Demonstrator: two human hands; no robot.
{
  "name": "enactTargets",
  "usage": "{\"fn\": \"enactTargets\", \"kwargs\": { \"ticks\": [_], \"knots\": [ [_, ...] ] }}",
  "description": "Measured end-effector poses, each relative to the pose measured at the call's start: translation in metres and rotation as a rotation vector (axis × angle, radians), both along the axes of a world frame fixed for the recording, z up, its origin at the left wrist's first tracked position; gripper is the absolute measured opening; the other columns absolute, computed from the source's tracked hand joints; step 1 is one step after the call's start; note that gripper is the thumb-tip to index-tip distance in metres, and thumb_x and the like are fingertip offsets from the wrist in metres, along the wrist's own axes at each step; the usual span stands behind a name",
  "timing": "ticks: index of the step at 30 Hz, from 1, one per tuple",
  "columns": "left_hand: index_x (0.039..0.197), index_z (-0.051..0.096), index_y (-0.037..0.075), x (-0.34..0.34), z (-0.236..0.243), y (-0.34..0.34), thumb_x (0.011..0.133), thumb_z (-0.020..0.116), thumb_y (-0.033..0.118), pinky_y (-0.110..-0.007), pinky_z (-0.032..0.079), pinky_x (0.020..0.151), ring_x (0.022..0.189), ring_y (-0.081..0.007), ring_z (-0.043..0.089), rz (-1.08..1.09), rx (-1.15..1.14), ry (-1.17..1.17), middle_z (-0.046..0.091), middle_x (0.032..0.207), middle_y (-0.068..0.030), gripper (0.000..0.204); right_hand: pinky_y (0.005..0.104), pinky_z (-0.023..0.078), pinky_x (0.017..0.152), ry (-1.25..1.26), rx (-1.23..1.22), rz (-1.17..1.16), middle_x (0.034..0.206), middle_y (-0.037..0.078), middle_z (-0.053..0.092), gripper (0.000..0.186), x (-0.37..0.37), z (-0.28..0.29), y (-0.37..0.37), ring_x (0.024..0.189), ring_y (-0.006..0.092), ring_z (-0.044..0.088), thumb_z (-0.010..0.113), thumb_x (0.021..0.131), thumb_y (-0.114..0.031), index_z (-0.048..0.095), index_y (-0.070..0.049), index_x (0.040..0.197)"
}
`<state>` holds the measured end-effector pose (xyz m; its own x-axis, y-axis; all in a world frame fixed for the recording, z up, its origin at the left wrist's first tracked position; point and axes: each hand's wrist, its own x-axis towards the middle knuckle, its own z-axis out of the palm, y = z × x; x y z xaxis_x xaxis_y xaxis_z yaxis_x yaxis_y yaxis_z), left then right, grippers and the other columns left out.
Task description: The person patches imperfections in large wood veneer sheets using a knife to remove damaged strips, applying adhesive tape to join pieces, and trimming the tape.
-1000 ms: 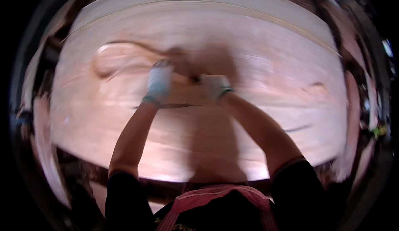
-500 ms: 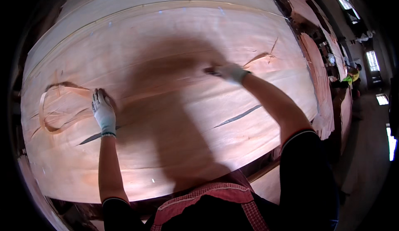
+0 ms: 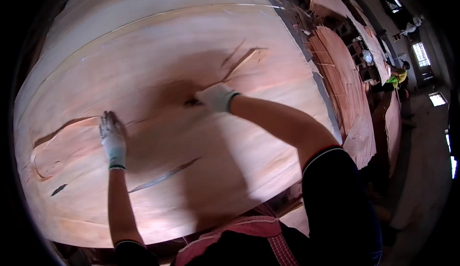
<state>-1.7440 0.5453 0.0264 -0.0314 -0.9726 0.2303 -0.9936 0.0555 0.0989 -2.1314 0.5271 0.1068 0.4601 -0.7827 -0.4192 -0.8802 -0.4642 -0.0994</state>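
Observation:
A large, thin sheet of pale pinkish wood veneer (image 3: 268, 136) spreads out in front of me. My left hand (image 3: 111, 139), in a white glove with greyish fingers, lies flat on its left part, fingers stretched out. Beside those fingertips, a narrow curled veneer strip (image 3: 62, 131) loops away to the left. My right hand (image 3: 215, 97), gloved the same way, is closed low over the middle of the sheet. Something dark shows at its fingertips, too blurred to name. A loose sliver of veneer (image 3: 239, 65) slants up and right from near this hand.
A dark, long split (image 3: 165, 175) opens in the sheet nearer me, with a smaller gap (image 3: 59, 190) at the left. Stacked veneer (image 3: 335, 69) stands beyond the right edge. Farther right, another person (image 3: 398, 76) in yellow-green is by a stack.
My right hand has moved left across the sheet, toward my left hand. My left hand stays flat by the curled strip, whose loop now lies lower. The view has shifted to the right.

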Motion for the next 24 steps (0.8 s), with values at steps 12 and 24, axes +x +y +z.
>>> {"fn": "enactTargets", "kwargs": {
  "ticks": [12,24],
  "knots": [
    [0.143,0.039,0.005,-0.306,-0.001,-0.023,0.097,0.044,0.016,-0.043,0.025,0.116,0.139,-0.0309,0.034,-0.175,-0.013,0.104,0.038,0.149,-0.0144,0.048,0.0434,0.053,0.070,-0.212,-0.056,-0.073,0.086,0.017,0.068,0.018,-0.308,-0.046,-0.012,0.079,0.0331,0.068,0.052,0.093,-0.021,0.063,-0.007,0.092],
    [0.143,0.039,0.002,-0.313,-0.007,-0.029,0.092,0.047,0.014,-0.043,0.020,0.118,0.140,-0.0327,0.030,-0.077,0.120,0.022,0.035,0.151,-0.0156,0.052,0.0363,0.047,0.090,-0.116,-0.385,-0.881,0.095,0.007,0.068,0.030,-0.595,-0.050,0.005,0.092,0.0194,0.063,0.046,0.101,-0.030,0.066,-0.007,0.104]
  ]
}}
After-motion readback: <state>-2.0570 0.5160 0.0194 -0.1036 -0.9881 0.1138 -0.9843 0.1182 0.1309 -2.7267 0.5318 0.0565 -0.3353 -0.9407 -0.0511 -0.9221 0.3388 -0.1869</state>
